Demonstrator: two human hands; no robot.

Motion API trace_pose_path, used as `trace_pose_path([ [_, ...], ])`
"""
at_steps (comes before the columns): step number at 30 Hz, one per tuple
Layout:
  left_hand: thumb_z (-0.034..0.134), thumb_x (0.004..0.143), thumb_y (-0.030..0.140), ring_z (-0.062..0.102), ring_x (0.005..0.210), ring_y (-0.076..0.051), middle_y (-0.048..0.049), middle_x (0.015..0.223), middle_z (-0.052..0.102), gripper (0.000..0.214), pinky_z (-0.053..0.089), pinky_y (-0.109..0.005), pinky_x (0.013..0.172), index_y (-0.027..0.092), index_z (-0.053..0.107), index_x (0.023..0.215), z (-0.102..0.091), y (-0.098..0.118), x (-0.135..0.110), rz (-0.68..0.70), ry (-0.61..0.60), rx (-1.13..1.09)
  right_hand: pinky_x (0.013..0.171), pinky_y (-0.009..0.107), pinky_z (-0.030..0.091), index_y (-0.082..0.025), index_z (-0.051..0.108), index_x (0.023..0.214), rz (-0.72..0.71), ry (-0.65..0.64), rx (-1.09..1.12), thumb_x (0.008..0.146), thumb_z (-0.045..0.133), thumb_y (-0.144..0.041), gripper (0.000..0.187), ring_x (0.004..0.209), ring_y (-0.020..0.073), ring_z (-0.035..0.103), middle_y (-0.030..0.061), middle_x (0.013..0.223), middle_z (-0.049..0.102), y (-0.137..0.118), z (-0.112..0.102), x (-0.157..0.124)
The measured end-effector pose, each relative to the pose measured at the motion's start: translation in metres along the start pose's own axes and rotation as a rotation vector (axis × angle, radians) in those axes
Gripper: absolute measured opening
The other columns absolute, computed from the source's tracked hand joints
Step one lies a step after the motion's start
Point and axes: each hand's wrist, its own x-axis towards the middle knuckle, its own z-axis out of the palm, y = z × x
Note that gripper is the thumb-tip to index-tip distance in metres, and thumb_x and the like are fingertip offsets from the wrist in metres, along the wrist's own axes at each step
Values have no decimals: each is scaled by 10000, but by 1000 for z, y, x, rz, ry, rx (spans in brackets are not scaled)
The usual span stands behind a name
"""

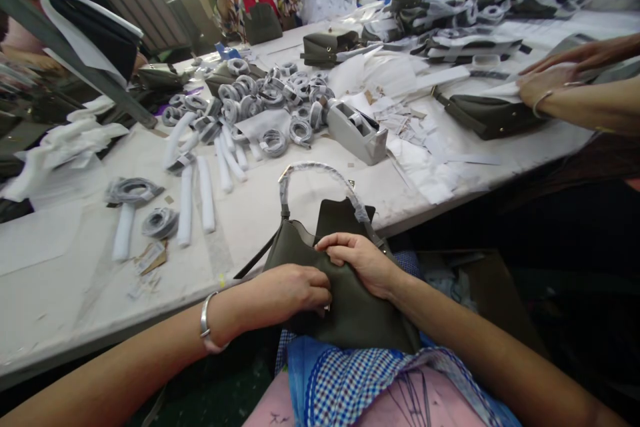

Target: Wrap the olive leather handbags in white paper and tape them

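A dark olive handbag lies on my lap against the table edge. Its handle is wrapped in clear plastic and arches up over the table. My left hand has its fingers curled and pinches the bag's front near a small metal fitting. My right hand lies over the bag's top edge, fingers bent and gripping the leather.
The white table carries white foam rolls, several coiled wrapped straps, a grey tape dispenser and paper scraps. A co-worker's hands rest on another olive bag at the right. A person sits at the far end.
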Motion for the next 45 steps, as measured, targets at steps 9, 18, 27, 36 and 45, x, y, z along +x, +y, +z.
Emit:
trace_pose_path([
  [9,432,992,159,643,947,-187,-93,1073,680,233,503,-266,815,150,626,1119,6,-8,-8,53,43,120,561,233,274,-143,750,850,22,24,36,619,694,-202,245,589,90,382,-37,597,522,4,-4,3],
  [18,409,987,135,621,946,-194,-97,1117,675,257,499,-278,828,137,602,1157,12,-12,-10,110,35,218,571,229,282,-138,746,836,33,28,40,601,712,-202,245,597,85,389,-38,603,535,4,-3,3],
  [27,483,991,244,646,909,-160,-68,1036,675,175,502,-240,812,176,632,1053,17,-16,-9,34,76,27,573,234,294,-152,756,821,30,28,54,593,701,-197,239,598,92,392,-30,619,554,6,-4,4],
  [36,438,982,144,632,980,-191,-92,1084,681,246,514,-274,855,178,622,1142,15,-13,-8,71,48,121,572,240,296,-154,754,809,20,25,50,593,702,-195,226,603,94,396,-26,637,570,7,-3,4],
  [45,498,990,286,648,808,-130,-61,972,674,218,504,-219,743,180,638,1119,16,-14,-8,-21,153,-81,583,235,311,-155,756,820,27,32,42,605,713,-203,225,604,93,404,-26,636,573,7,-5,5],
])
